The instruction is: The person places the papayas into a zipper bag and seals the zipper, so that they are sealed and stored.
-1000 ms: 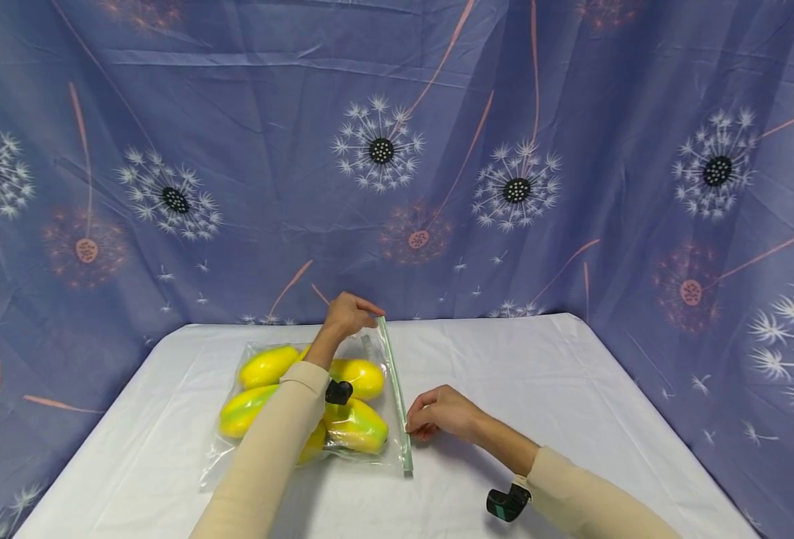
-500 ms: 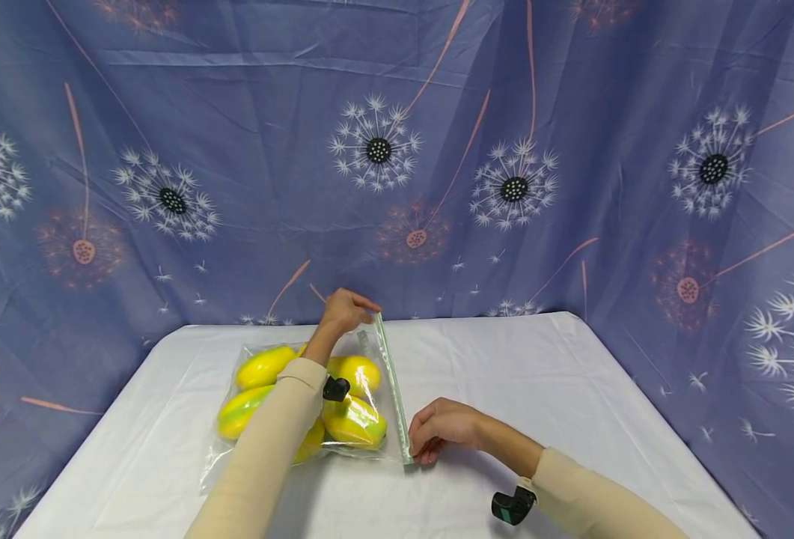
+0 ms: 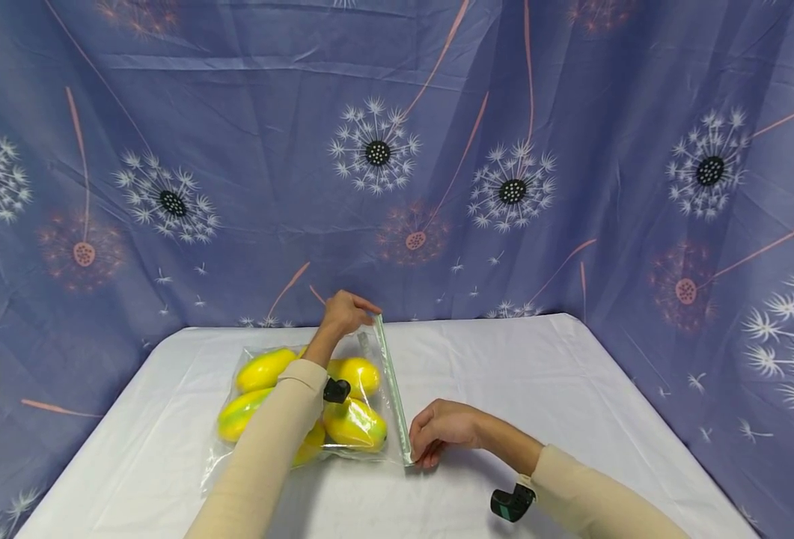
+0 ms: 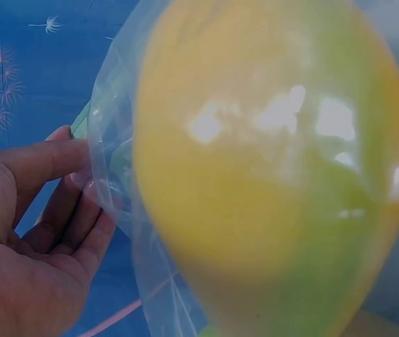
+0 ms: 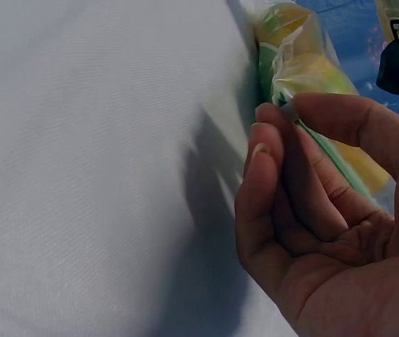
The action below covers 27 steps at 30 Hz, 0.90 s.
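Observation:
A clear zip bag (image 3: 215, 458) lies on the table, holding several oval yellow-green fruits (image 3: 355, 427) that look like mangoes or papayas. Along its right side runs the pale green zip strip (image 3: 393, 385). My left hand (image 3: 345, 313) pinches the strip's far end between thumb and fingers, its forearm crossing over the bag and hiding part of the fruits. The near end of the strip is pinched by my right hand (image 3: 447, 425). One fruit (image 4: 262, 154) fills most of the left wrist view behind the plastic. Curled fingers (image 5: 259, 189) show in the right wrist view.
A white cloth covers the table (image 3: 518, 374). Behind and at the sides hangs a blue curtain (image 3: 269, 187) with a dandelion print. Small black cameras are strapped to both wrists, the right one (image 3: 512, 503) low over the cloth.
The right hand has slid along the zip strip toward the near end, then stayed there. The left hand keeps its pinch at the far end, almost still.

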### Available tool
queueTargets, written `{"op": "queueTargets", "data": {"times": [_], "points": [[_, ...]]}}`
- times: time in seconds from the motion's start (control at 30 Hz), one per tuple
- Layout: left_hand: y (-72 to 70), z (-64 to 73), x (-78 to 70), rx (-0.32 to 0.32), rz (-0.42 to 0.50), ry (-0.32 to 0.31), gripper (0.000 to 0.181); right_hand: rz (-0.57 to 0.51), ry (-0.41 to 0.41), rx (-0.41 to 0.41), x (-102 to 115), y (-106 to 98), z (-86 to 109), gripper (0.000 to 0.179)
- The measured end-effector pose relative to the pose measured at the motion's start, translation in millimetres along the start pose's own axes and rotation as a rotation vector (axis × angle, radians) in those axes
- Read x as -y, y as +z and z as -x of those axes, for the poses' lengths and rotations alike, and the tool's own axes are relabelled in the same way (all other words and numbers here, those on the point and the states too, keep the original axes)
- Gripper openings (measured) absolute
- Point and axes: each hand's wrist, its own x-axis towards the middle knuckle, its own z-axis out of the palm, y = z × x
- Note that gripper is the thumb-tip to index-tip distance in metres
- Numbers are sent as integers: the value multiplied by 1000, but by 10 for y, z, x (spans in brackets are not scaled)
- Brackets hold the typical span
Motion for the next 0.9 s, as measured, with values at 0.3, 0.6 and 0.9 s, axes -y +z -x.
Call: {"op": "queueTargets", "data": {"times": [0.3, 0.6, 0.9], "points": [[41, 31, -16, 44, -84, 27, 18, 14, 33, 58, -28, 14, -7, 7], [-34, 90, 12, 97, -77, 53, 25, 50, 57, 64, -21, 8, -26, 7], [-188, 267, 25, 159, -155, 87, 30, 165, 55, -5, 26, -79, 53, 13]]}}
